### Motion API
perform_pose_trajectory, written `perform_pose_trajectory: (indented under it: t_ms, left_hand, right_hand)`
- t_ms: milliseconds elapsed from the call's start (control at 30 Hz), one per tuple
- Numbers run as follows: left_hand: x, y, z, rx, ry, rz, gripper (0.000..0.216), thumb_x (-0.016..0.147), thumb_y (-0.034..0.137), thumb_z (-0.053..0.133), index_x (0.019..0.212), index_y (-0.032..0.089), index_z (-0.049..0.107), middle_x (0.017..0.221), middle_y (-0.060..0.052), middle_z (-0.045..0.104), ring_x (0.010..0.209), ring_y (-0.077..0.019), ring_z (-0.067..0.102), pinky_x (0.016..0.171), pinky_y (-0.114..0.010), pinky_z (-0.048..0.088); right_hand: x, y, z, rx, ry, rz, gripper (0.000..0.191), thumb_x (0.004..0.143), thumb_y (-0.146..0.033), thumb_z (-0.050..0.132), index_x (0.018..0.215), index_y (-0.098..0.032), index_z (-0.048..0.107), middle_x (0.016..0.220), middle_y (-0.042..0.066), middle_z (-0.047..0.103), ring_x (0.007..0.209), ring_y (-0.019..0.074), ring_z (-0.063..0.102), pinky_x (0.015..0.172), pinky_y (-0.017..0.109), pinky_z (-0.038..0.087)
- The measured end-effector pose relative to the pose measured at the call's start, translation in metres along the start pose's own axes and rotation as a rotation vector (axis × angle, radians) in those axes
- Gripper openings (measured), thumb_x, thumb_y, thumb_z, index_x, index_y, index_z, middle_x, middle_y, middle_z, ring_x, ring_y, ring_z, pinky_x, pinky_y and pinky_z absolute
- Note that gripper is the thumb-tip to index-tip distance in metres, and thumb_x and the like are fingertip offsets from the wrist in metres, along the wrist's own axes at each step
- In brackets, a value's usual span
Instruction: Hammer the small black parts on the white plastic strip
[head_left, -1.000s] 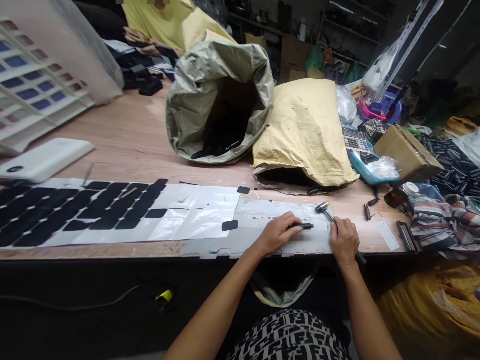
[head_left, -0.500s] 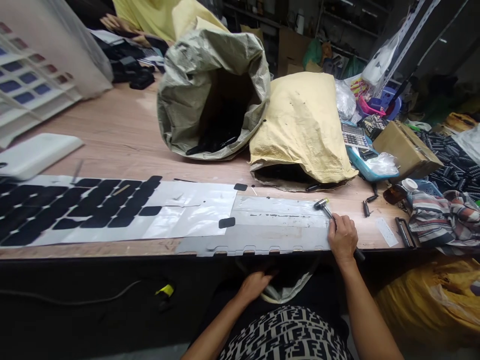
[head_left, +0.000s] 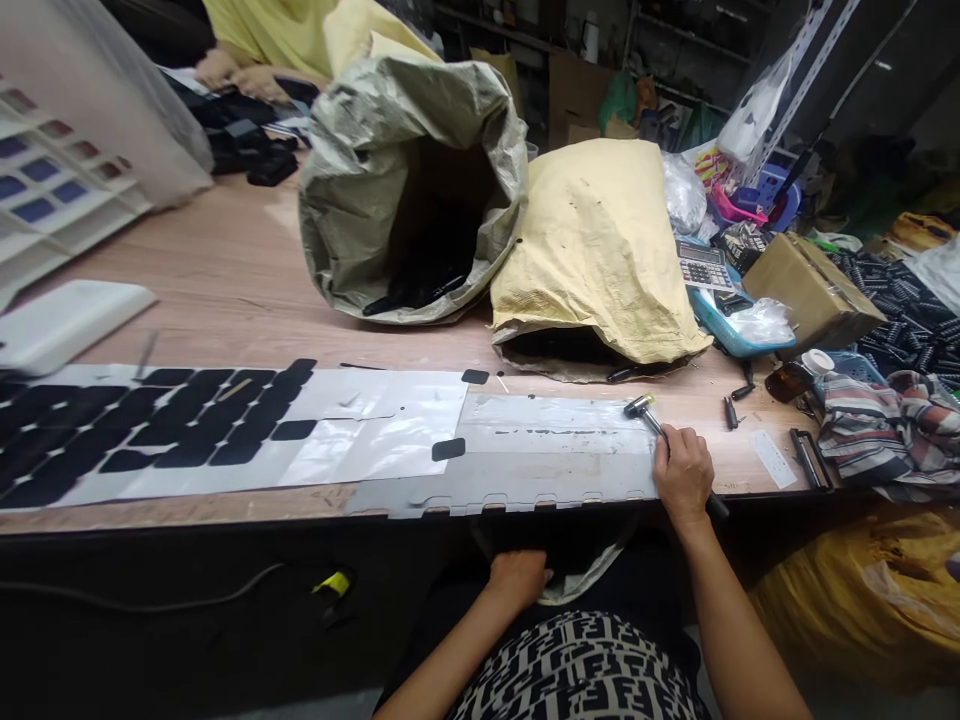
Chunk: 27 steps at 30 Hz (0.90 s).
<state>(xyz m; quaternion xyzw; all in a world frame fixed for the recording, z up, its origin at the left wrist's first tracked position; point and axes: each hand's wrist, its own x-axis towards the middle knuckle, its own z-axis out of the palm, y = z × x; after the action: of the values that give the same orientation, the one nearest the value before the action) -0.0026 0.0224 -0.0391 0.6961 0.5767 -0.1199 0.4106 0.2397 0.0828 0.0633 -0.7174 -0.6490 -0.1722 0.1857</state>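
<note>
My right hand (head_left: 684,472) is closed round the handle of a small hammer (head_left: 640,405), its head lying over the right end of a grey sheet (head_left: 555,470) at the table's front edge. Below the edge, my left hand (head_left: 519,578) is curled at the mouth of a bag (head_left: 589,582) on my lap; what its fingers hold is hidden. Two black rounded pads (head_left: 448,449) lie near the seam between the grey sheet and a white sheet (head_left: 367,450). Rows of similar black pads (head_left: 247,425) cover the white sheet's left part.
An open woven sack (head_left: 322,220) with dark pieces inside and a yellow sack (head_left: 592,240) lie behind the sheets. To the right are a calculator (head_left: 703,266), a cardboard box (head_left: 814,295), a brown bottle (head_left: 787,383) and a striped cloth (head_left: 862,420). Another person's hands (head_left: 240,75) are at upper left.
My left hand has moved slightly right, its fingers more curled at the bag's mouth. My right hand keeps the hammer in nearly the same place. The view has shifted a little.
</note>
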Motion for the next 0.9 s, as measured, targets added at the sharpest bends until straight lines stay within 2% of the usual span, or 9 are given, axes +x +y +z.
perform_pose_trajectory:
  t_ms: [133,200,367,400,467,567,633,767,900]
  left_hand:
    - [-0.009,0.028,-0.023,0.168,-0.145,-0.022,0.029,0.075,0.03,0.063,0.096,0.018,0.077,0.107,-0.018,0.074,0.108,-0.0367,0.067,0.09,-0.047,0.051]
    - [-0.021,0.044,-0.04,0.198,-0.157,0.056,0.025,0.074,0.033,0.064,0.088,0.017,0.078,0.099,-0.018,0.075,0.102,-0.0362,0.069,0.087,-0.045,0.052]
    - [-0.051,0.08,-0.118,0.052,-0.233,0.639,0.032,0.086,0.048,0.056,0.079,0.024,0.076,0.076,-0.004,0.074,0.074,-0.0219,0.068,0.071,-0.031,0.049]
    - [-0.048,0.087,-0.137,-0.016,-0.204,0.701,0.035,0.088,0.049,0.053,0.081,0.024,0.076,0.074,-0.002,0.073,0.069,-0.0187,0.066,0.067,-0.028,0.047]
    - [-0.029,0.1,-0.171,-0.128,0.005,0.696,0.038,0.092,0.05,0.049,0.087,0.022,0.075,0.074,-0.001,0.072,0.065,-0.0158,0.062,0.064,-0.025,0.044]
    - [0.025,0.118,-0.202,-0.16,0.505,0.467,0.033,0.09,0.042,0.054,0.105,0.019,0.072,0.087,-0.005,0.071,0.078,-0.0189,0.063,0.07,-0.027,0.045]
    - [0.063,0.126,-0.207,-0.126,0.676,0.336,0.033,0.084,0.037,0.061,0.112,0.021,0.07,0.1,-0.007,0.069,0.091,-0.0219,0.063,0.075,-0.028,0.047]
    - [0.106,0.134,-0.201,-0.105,0.713,0.229,0.031,0.083,0.037,0.062,0.109,0.023,0.071,0.105,-0.01,0.065,0.1,-0.0268,0.062,0.083,-0.034,0.048]
    - [0.097,0.122,-0.2,-0.157,0.706,0.291,0.024,0.085,0.035,0.062,0.104,0.024,0.07,0.104,-0.007,0.062,0.097,-0.0237,0.061,0.082,-0.032,0.047]
  right_hand:
    - [-0.001,0.0,0.0,0.015,0.003,0.002,0.025,0.096,-0.025,0.046,0.11,-0.021,0.066,0.09,0.007,0.062,0.084,0.0209,0.048,0.074,0.033,0.034]
    - [-0.002,0.0,0.0,0.019,-0.009,0.008,0.026,0.096,-0.025,0.046,0.112,-0.021,0.066,0.091,0.007,0.062,0.084,0.0209,0.048,0.074,0.033,0.034]
    - [-0.002,-0.001,0.001,0.017,-0.031,0.01,0.027,0.097,-0.026,0.045,0.113,-0.02,0.066,0.092,0.007,0.062,0.086,0.0215,0.048,0.075,0.033,0.034]
    - [-0.002,-0.001,0.0,0.02,-0.033,0.013,0.027,0.097,-0.026,0.045,0.113,-0.02,0.066,0.091,0.007,0.062,0.085,0.0216,0.048,0.075,0.033,0.034]
    - [-0.001,-0.002,0.0,0.033,-0.036,0.023,0.027,0.096,-0.026,0.045,0.113,-0.02,0.066,0.091,0.007,0.061,0.085,0.0216,0.048,0.074,0.033,0.034]
    - [-0.001,-0.002,-0.001,0.046,-0.034,0.032,0.027,0.096,-0.026,0.046,0.113,-0.021,0.066,0.091,0.007,0.061,0.085,0.0215,0.048,0.073,0.033,0.034]
    - [-0.002,-0.002,-0.002,0.039,-0.029,0.025,0.027,0.096,-0.026,0.046,0.113,-0.021,0.066,0.09,0.007,0.061,0.084,0.0215,0.048,0.073,0.033,0.034]
    - [-0.002,-0.001,-0.002,0.028,-0.012,0.011,0.027,0.096,-0.026,0.046,0.112,-0.021,0.066,0.09,0.007,0.062,0.084,0.0213,0.048,0.073,0.034,0.034]
    - [-0.002,-0.001,-0.002,0.025,-0.004,0.014,0.027,0.096,-0.026,0.046,0.112,-0.021,0.066,0.09,0.007,0.062,0.083,0.0213,0.048,0.072,0.034,0.034]
